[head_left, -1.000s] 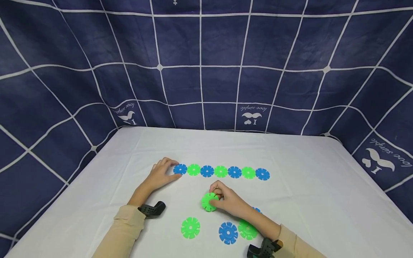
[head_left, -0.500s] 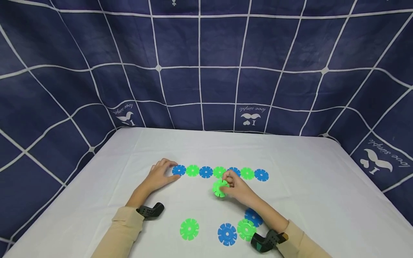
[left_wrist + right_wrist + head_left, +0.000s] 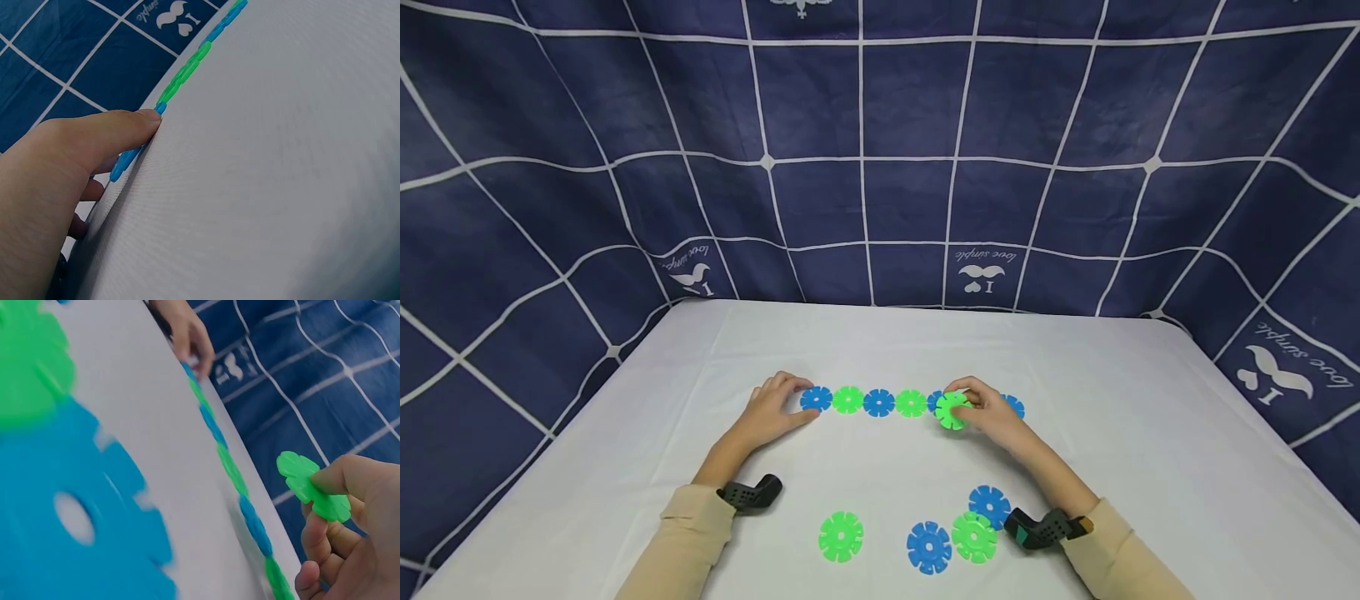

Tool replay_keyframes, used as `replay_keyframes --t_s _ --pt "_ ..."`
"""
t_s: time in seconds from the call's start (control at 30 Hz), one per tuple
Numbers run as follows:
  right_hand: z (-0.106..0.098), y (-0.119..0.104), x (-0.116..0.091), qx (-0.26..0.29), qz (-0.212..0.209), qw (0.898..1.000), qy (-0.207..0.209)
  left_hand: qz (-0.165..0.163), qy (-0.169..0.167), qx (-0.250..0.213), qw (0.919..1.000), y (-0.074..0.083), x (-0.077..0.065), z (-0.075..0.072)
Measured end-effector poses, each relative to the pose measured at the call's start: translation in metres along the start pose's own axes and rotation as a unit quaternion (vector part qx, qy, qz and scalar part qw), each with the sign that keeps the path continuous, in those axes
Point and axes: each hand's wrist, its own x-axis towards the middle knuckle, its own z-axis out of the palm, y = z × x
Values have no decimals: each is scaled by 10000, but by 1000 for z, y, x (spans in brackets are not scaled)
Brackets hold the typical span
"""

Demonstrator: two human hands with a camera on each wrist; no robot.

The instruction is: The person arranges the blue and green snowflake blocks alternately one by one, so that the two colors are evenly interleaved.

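Observation:
A row of alternating blue and green notched plastic discs runs across the table in the head view. My left hand [image 3: 775, 410] holds the leftmost blue disc [image 3: 816, 398] by its edges, thumb on the near side and fingers on the far side. Between thumb and fingers of my right hand [image 3: 992, 414] is a loose green notched disc [image 3: 951, 412], raised above the row and tilted. It partly covers a blue disc [image 3: 933, 402] in the row. Beyond that hand the last blue disc [image 3: 1014, 406] peeks out, while the green one before it is hidden.
Nearer on the white tablecloth [image 3: 760, 342] lie a loose green disc [image 3: 841, 537] and a blue disc [image 3: 929, 547]. Beside them another green disc [image 3: 974, 537] touches or overlaps a blue disc [image 3: 988, 505]. A dark blue checked cloth [image 3: 910, 200] hangs behind the table.
My right hand has carried the green disc away from me and to the right, up to the row. The left hand has stayed at the row's left end.

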Motion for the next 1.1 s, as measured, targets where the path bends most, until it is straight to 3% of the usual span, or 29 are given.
replay_keyframes --t_s 0.8,1.1 --pt "-82 44 -6 -861 168 9947 534 9 53 74 10000 -1 3 -1" --pt "-102 55 -12 -922 301 9943 448 -49 74 75 9999 1 1 1"
